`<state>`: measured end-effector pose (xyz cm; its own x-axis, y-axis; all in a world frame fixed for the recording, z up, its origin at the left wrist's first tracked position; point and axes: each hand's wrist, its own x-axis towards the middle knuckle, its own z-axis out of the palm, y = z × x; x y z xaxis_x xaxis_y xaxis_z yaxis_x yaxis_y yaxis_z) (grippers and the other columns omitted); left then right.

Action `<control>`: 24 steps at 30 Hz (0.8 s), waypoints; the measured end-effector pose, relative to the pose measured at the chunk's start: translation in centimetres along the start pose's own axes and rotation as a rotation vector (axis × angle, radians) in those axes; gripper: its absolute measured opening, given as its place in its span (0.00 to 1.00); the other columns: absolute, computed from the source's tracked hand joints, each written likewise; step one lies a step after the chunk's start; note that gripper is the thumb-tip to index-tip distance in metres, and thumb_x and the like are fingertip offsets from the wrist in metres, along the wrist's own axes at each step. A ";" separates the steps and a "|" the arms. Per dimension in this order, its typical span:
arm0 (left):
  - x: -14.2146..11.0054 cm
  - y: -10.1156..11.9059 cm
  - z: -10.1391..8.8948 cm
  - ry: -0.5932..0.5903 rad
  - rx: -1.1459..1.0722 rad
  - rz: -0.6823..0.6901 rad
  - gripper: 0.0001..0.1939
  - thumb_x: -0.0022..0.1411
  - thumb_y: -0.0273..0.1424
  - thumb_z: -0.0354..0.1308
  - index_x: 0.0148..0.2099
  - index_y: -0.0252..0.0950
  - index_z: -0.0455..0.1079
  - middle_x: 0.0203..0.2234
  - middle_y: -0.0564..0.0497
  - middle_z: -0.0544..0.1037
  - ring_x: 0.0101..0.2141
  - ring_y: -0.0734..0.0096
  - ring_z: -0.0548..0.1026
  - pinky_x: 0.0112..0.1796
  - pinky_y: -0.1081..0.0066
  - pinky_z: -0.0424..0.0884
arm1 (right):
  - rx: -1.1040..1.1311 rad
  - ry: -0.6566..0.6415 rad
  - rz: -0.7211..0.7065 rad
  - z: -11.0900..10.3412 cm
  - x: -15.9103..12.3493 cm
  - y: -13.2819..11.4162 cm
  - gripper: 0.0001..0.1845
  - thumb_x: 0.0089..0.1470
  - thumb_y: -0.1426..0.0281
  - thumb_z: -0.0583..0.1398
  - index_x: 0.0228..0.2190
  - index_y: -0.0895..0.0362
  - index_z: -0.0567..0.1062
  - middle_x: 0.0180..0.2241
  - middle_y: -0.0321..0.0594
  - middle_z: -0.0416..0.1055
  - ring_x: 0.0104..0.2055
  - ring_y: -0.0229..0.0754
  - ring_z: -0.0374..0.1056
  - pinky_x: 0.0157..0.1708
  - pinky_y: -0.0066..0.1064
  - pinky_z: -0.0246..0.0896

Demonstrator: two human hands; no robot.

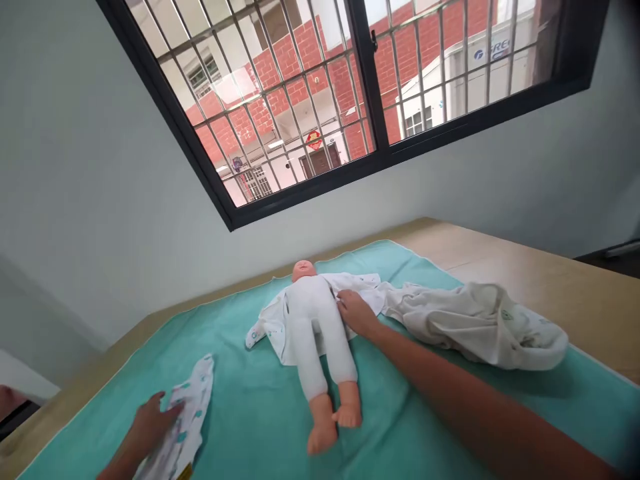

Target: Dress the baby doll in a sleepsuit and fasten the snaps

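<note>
A baby doll (315,313) with a white cloth body lies on its back, feet toward me. Spread under it is a white patterned baby shirt (277,333), its sleeves out to both sides. My right hand (356,312) is at the doll's side, fingers bent together on the shirt's edge; the fingertips are partly hidden. At the lower left, my left hand (153,423) has its thumb and fingers apart, touching a white baby garment with green print (193,407). The lower part of that garment runs out of view.
A teal mat (240,400) covers much of the wooden table (500,257). Crumpled off-white cloth (450,317) lies right of the doll, beside my right forearm. Beyond the table stands a wall with a barred window (300,87).
</note>
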<state>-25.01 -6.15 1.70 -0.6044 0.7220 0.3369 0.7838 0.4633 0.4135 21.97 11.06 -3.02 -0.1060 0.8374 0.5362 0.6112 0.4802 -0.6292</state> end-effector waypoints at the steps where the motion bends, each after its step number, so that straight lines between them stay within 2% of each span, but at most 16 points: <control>1: 0.7 0.4 1.0 -0.017 0.015 0.017 0.25 0.41 0.46 0.53 0.37 0.34 0.70 0.38 0.35 0.78 0.41 0.40 0.76 0.39 0.52 0.73 | -0.001 -0.010 0.008 0.1 -0.1 0.2 0.11 0.57 0.74 0.51 0.38 0.58 0.72 0.41 0.46 0.71 0.47 0.45 0.64 0.50 0.36 0.58; 3: 1.3 3.0 2.7 -0.039 -0.016 0.115 0.27 0.43 0.47 0.52 0.41 0.34 0.70 0.45 0.34 0.76 0.46 0.41 0.73 0.46 0.50 0.69 | 0.030 0.005 -0.035 0.1 -0.2 0.2 0.12 0.56 0.76 0.51 0.39 0.58 0.73 0.42 0.45 0.72 0.48 0.44 0.64 0.51 0.35 0.58; 6: 0.3 10.4 5.4 0.015 -0.169 0.319 0.29 0.49 0.49 0.50 0.46 0.34 0.69 0.48 0.38 0.74 0.51 0.46 0.70 0.53 0.50 0.64 | 0.161 0.049 -0.061 0.1 -0.2 -0.5 0.15 0.55 0.77 0.50 0.39 0.57 0.74 0.42 0.43 0.74 0.47 0.43 0.66 0.50 0.34 0.59; 9: -1.6 17.9 8.7 0.003 -0.329 0.386 0.31 0.55 0.51 0.48 0.52 0.34 0.66 0.51 0.40 0.71 0.52 0.52 0.69 0.54 0.53 0.65 | 0.322 0.055 0.089 0.0 0.1 -0.6 0.15 0.57 0.71 0.50 0.37 0.56 0.77 0.38 0.41 0.76 0.41 0.43 0.70 0.44 0.33 0.63; 11: -2.4 21.0 11.2 0.007 -0.395 0.418 0.30 0.58 0.50 0.47 0.53 0.33 0.65 0.53 0.40 0.70 0.54 0.54 0.67 0.55 0.54 0.64 | 0.377 0.071 0.177 0.0 0.4 -0.3 0.15 0.57 0.68 0.51 0.37 0.56 0.78 0.38 0.40 0.77 0.41 0.44 0.71 0.44 0.34 0.64; 13: -2.7 22.4 13.6 0.030 -0.366 0.477 0.27 0.62 0.46 0.45 0.55 0.32 0.64 0.56 0.39 0.67 0.57 0.54 0.64 0.57 0.54 0.60 | 0.405 0.096 0.204 -0.1 0.7 0.2 0.16 0.56 0.67 0.52 0.38 0.56 0.78 0.39 0.41 0.77 0.43 0.44 0.72 0.46 0.35 0.64; 16: -2.4 22.4 16.0 0.051 -0.240 0.523 0.24 0.63 0.40 0.45 0.56 0.32 0.65 0.58 0.39 0.66 0.58 0.54 0.62 0.59 0.54 0.56 | 0.431 0.083 0.162 -0.4 0.6 0.3 0.17 0.57 0.65 0.53 0.42 0.56 0.77 0.43 0.42 0.76 0.46 0.45 0.71 0.49 0.36 0.65; 19: -2.3 22.0 16.5 0.067 -0.154 0.476 0.25 0.63 0.39 0.48 0.58 0.31 0.64 0.58 0.39 0.66 0.59 0.55 0.61 0.59 0.55 0.55 | 0.319 0.020 0.015 -0.6 0.5 -1.2 0.17 0.57 0.65 0.53 0.46 0.54 0.75 0.49 0.42 0.73 0.52 0.46 0.67 0.54 0.40 0.61; 21: -2.3 22.1 16.2 0.069 -0.107 0.403 0.26 0.62 0.38 0.49 0.59 0.31 0.63 0.60 0.38 0.64 0.60 0.53 0.59 0.60 0.51 0.51 | 0.188 -0.053 -0.116 -0.2 1.2 -3.2 0.18 0.57 0.66 0.54 0.48 0.52 0.73 0.53 0.40 0.70 0.56 0.45 0.64 0.57 0.41 0.58; 24: -2.3 22.1 15.8 0.052 -0.089 0.357 0.26 0.63 0.36 0.49 0.61 0.34 0.61 0.62 0.40 0.62 0.62 0.52 0.56 0.60 0.47 0.47 | -0.064 -0.218 -0.300 2.0 4.1 -7.1 0.21 0.55 0.68 0.55 0.51 0.54 0.71 0.56 0.42 0.67 0.59 0.46 0.60 0.59 0.41 0.54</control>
<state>-4.02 10.60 -3.31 -0.3036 0.8018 0.5147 0.9326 0.1392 0.3331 15.59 11.58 2.53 -0.4479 0.7011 0.5548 0.5748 0.7011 -0.4220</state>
